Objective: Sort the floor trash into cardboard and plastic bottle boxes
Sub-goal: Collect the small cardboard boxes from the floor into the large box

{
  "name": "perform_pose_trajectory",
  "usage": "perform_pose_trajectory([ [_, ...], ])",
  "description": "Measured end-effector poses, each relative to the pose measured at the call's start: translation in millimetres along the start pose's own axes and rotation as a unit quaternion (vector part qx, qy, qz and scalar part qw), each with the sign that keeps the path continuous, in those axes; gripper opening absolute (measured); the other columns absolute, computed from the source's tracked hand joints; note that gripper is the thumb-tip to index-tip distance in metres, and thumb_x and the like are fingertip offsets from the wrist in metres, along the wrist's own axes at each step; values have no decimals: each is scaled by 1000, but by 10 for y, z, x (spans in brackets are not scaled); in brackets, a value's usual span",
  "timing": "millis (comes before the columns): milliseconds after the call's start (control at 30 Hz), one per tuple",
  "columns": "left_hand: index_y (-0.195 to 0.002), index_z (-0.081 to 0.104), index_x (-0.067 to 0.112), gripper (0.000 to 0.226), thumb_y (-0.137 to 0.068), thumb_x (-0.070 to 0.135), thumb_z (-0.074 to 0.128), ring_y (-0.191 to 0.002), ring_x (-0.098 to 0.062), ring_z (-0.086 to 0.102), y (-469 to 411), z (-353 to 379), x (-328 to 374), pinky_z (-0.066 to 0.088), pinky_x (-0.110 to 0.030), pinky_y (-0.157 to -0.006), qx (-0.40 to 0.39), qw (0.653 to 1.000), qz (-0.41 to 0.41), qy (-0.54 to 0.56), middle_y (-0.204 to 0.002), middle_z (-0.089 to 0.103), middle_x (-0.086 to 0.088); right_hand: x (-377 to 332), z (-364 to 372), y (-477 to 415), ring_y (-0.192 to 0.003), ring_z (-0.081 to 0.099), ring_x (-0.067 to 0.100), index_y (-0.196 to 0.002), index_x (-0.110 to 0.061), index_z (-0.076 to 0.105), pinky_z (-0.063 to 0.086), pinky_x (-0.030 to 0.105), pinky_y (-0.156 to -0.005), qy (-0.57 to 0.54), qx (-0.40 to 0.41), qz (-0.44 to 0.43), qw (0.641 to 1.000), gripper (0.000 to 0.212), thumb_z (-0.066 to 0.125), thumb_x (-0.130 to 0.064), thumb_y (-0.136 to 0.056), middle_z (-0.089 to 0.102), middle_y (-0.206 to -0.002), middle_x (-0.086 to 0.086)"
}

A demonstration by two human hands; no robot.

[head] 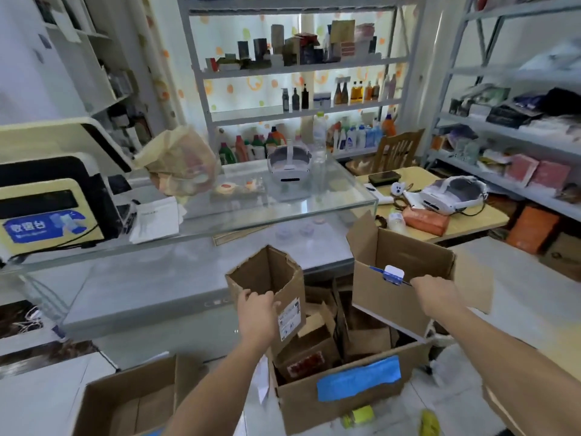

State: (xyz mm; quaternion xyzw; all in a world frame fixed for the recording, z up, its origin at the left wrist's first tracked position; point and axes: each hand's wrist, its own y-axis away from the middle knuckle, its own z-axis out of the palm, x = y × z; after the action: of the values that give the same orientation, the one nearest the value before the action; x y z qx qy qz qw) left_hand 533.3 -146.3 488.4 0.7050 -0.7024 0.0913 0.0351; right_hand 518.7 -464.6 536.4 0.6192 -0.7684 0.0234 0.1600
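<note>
My left hand (256,313) grips the rim of a small open cardboard box (270,278) with a white shipping label, held over the big cardboard box (352,388) that has blue tape on its front. That big box is packed with several flattened and crumpled cartons. My right hand (435,294) grips the near wall of a larger open cardboard box (390,265) with a blue-and-white tag, also held above the big box. A second floor box (132,401) stands open at the lower left; its inside is mostly out of view.
A yellow bottle (429,421) and a yellow-green one (358,415) lie on the floor in front of the taped box. Behind stands a glass counter (283,212) with a headset and a clear bottle. A yellow table (440,215) and shelving fill the right.
</note>
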Motion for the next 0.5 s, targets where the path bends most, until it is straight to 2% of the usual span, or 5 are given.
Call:
perform_pose_trajectory([
  [233,-85,64,21,30,-100,34,41,-93,-17,61,-801,277,55,27,-32,-111,-20,999,-9,29,-85,70,2,-8,54,-662,-106,64,19,-113,-24,60,46,29,-75,-11,-16,33,999,31,45,-7,-91,65,-113,0],
  [367,-75,55,21,30,-99,30,40,-89,-19,61,-1068,475,162,26,-30,-109,-39,998,-7,48,-82,70,0,-19,164,-965,-104,64,19,-113,-23,61,43,28,-72,-20,-42,48,998,32,46,-6,-91,66,-111,0],
  [500,-72,54,22,31,-99,29,41,-94,-21,60,-1322,688,384,27,-31,-108,-53,996,-11,68,-82,70,0,19,366,-1308,-106,63,19,-119,-23,58,46,26,-75,-57,-71,58,994,35,46,-6,-91,65,-114,0],
])
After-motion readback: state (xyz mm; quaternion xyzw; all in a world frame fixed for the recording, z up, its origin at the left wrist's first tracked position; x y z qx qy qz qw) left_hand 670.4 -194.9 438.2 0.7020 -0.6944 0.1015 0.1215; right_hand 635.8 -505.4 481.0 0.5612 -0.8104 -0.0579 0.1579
